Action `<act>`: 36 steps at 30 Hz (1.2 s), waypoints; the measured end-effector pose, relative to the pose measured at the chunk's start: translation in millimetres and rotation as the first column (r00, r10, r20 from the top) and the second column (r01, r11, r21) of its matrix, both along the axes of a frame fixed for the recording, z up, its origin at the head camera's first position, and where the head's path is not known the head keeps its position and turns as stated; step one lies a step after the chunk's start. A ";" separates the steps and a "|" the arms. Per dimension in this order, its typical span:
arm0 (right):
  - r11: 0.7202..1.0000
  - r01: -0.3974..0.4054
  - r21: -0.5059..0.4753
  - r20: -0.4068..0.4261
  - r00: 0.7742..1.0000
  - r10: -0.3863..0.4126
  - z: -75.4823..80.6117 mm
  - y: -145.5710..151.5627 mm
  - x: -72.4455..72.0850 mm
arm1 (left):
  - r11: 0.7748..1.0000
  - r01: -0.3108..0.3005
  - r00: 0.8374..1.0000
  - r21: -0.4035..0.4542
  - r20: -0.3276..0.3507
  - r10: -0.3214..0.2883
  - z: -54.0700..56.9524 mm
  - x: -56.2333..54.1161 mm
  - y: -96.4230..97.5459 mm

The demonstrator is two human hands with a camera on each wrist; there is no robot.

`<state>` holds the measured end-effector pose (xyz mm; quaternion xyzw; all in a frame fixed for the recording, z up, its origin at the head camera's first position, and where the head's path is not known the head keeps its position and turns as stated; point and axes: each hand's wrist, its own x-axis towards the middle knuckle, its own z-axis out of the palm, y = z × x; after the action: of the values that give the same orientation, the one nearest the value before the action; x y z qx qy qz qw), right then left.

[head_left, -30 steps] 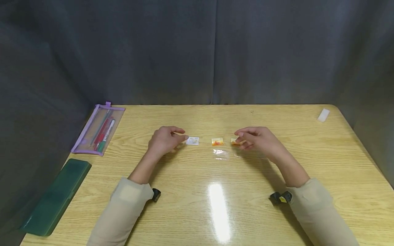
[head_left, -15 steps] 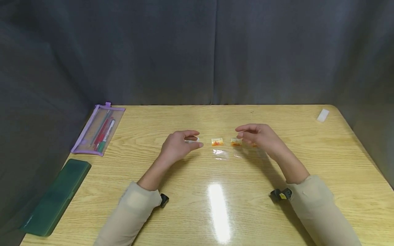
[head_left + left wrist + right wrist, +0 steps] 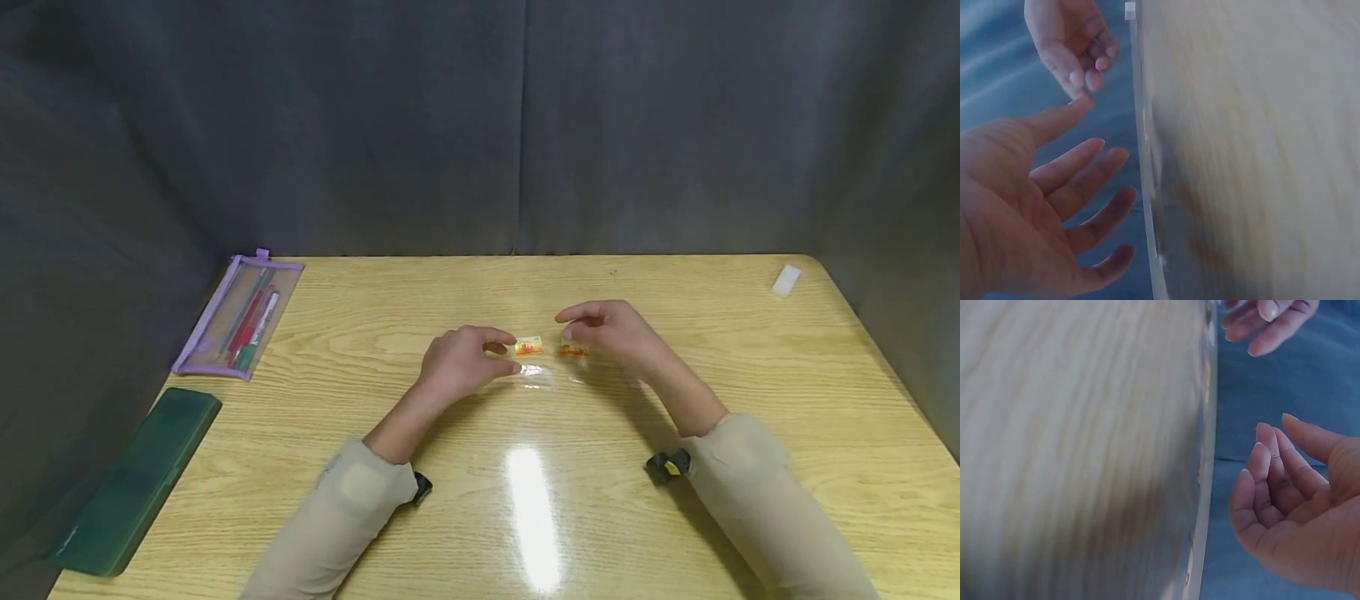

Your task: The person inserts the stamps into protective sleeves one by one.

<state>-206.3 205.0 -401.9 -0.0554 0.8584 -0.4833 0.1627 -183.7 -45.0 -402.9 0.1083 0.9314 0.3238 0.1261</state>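
Observation:
Two small stamp-like printed pieces in yellow and orange lie near the middle of the table: a left piece [image 3: 528,345] and a right piece [image 3: 574,349]. A glossy clear plastic piece [image 3: 537,377] lies just in front of the left one. My left hand [image 3: 463,360] hovers to its left, thumb and fingers spread and apart, as the left wrist view confirms. Above the right piece is my right hand [image 3: 611,329], fingers loosely bent with nothing between them in the right wrist view. A whitish printed piece seen earlier is hidden by the left hand.
On the wooden table [image 3: 480,533], a purple-edged mesh pouch [image 3: 217,333] with pens lies at the far left. Nearer stands a dark green case [image 3: 138,482]. A small white block [image 3: 786,281] lies at the far right corner. Dark curtains [image 3: 480,125] hang behind.
My left hand has moved right, from beside the whitish piece to beside the left yellow piece, covering the whitish one. My right hand has shifted slightly left at the end.

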 end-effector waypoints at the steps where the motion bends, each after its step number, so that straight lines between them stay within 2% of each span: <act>1: 1.000 -0.003 0.014 -0.003 1.000 0.003 -0.8 -2.1 -1.0 | 1.000 0.008 1.000 -0.013 -0.001 -0.008 -0.5 -0.3 2.1; 6: 0.991 -0.020 0.135 -0.042 0.999 0.026 -3.0 -13.3 -4.5 | 0.997 0.049 0.999 -0.060 -0.005 -0.050 -3.3 -0.4 10.9; 12: 0.966 -0.046 0.254 -0.073 0.995 0.067 -4.7 -25.3 -9.9 | 0.997 0.053 0.998 -0.063 0.027 -0.051 -5.4 -1.0 16.3; 17: 0.958 -0.065 0.279 -0.078 0.993 0.090 -8.5 -29.4 -15.9 | 0.995 0.076 0.997 -0.060 0.031 -0.075 -9.8 -4.0 17.0; 23: 0.949 -0.082 0.303 -0.086 0.990 0.113 -12.3 -32.0 -21.0 | 0.997 0.073 0.997 -0.035 0.023 -0.073 -14.5 -7.0 17.7; 28: 0.939 -0.107 0.326 -0.107 0.983 0.149 -14.7 -34.2 -22.9 | 0.995 0.082 0.996 -0.060 0.034 -0.080 -14.8 -6.6 19.7; 36: 0.880 -0.108 0.463 -0.167 0.964 0.207 -15.4 -40.2 -23.3 | 0.990 0.094 0.995 -0.104 0.025 -0.092 -16.3 -4.9 21.5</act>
<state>-229.6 164.8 -417.3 -0.1373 0.9516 -0.2484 0.1179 -188.5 -23.5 -419.2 0.1415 0.9399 0.2690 0.1559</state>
